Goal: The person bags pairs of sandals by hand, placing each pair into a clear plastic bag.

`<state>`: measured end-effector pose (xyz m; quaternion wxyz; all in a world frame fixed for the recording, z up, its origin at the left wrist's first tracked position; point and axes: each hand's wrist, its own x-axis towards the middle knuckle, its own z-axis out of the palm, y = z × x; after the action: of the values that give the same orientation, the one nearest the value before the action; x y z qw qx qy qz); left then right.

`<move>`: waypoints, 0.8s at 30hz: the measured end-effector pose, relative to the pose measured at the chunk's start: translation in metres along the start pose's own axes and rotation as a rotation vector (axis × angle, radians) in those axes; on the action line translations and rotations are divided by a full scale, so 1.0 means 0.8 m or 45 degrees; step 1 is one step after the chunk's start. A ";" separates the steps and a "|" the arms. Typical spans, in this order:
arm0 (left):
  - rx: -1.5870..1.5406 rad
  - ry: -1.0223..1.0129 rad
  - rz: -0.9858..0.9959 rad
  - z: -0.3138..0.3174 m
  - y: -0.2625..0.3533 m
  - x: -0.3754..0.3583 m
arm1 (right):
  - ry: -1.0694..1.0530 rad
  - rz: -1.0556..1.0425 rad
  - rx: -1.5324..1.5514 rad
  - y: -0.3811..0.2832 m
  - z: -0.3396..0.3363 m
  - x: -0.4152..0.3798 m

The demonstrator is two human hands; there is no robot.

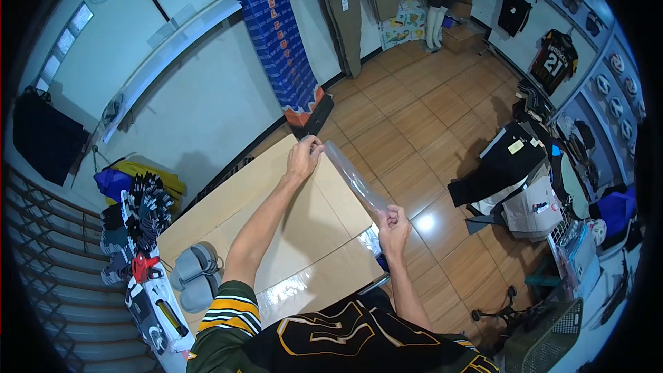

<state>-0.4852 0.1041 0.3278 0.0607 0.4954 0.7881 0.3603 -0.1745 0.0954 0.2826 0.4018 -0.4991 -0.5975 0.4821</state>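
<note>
A strip of clear plastic film (356,181) stretches between my two hands, along the far right edge of a cardboard-covered table (311,224). My left hand (302,159) pinches its upper end near the table's far corner. At the lower end, my right hand (394,229) closes its fingers on the film, just past the table's right edge. A shiny clear patch (284,291) lies on the cardboard near my body. Beneath my right hand, a glossy plastic packet (371,240) shows at the table edge.
Grey slippers (196,276), a red tool (145,268) and bundled socks (148,207) sit at the left. Folded clothes (507,166) are piled to the right over the tiled floor (414,138). A blue banner column (273,34) and hanging trousers (342,21) stand beyond.
</note>
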 end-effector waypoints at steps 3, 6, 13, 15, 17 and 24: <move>-0.018 0.025 -0.060 -0.013 0.004 -0.016 | 0.022 -0.111 -0.109 -0.002 0.004 -0.023; -0.031 0.046 -0.073 -0.024 0.005 -0.031 | 0.031 -0.153 -0.087 -0.007 0.006 -0.043; -0.078 0.148 0.011 -0.044 -0.005 -0.055 | -0.003 -0.215 -0.159 -0.028 0.013 -0.078; -0.090 0.158 0.032 -0.050 -0.011 -0.063 | -0.040 -0.219 -0.232 -0.030 0.016 -0.088; -0.069 0.162 0.041 -0.058 -0.020 -0.072 | -0.054 -0.259 -0.241 -0.032 0.021 -0.099; -0.043 0.100 0.050 -0.103 -0.075 -0.125 | -0.221 -0.316 -0.461 -0.044 0.054 -0.167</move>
<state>-0.5168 -0.0349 0.3242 0.0310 0.4953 0.7738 0.3937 -0.1998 -0.0448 0.3077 0.3090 -0.4423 -0.7634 0.3550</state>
